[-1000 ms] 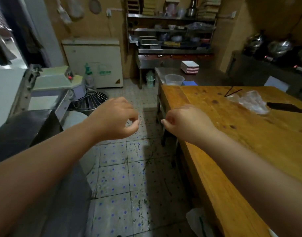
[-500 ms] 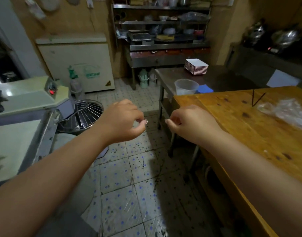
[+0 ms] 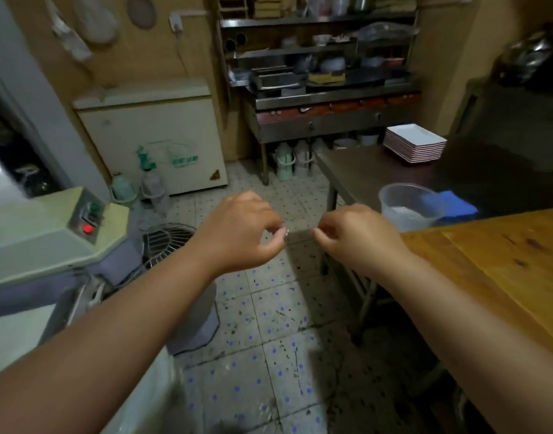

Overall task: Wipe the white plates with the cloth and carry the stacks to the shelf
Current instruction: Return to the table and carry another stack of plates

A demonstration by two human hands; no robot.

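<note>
On the far left sits a dough mixer [image 3: 49, 233] with its red button, and behind it a white chest freezer [image 3: 150, 139] against the wall. Moving in, the left hand [image 3: 240, 233] hangs over the tiled floor [image 3: 269, 339], fingers curled in, holding nothing; something small glints at its fingertips, possibly a nail, too blurred to call. Just beside it the right hand [image 3: 359, 239] is curled the same way, empty too, near the corner of the wooden worktop [image 3: 494, 264].

Further right, on the steel worktop [image 3: 363, 170], stands a clear plastic tub [image 3: 410, 206] with the blue cloth [image 3: 453, 206] lying right behind it. Beyond them sits the stack of white plates [image 3: 414, 144], square-edged and lying flat, its long side running away toward the back wall, well apart from both hands. The shelf [image 3: 316, 54] at the back looks crowded.

The risks, as I judge them: a tall stack could slide if lifted unevenly, a reach for the cloth could knock the tub, and the floor looks grimy underfoot for a loaded walk.
</note>
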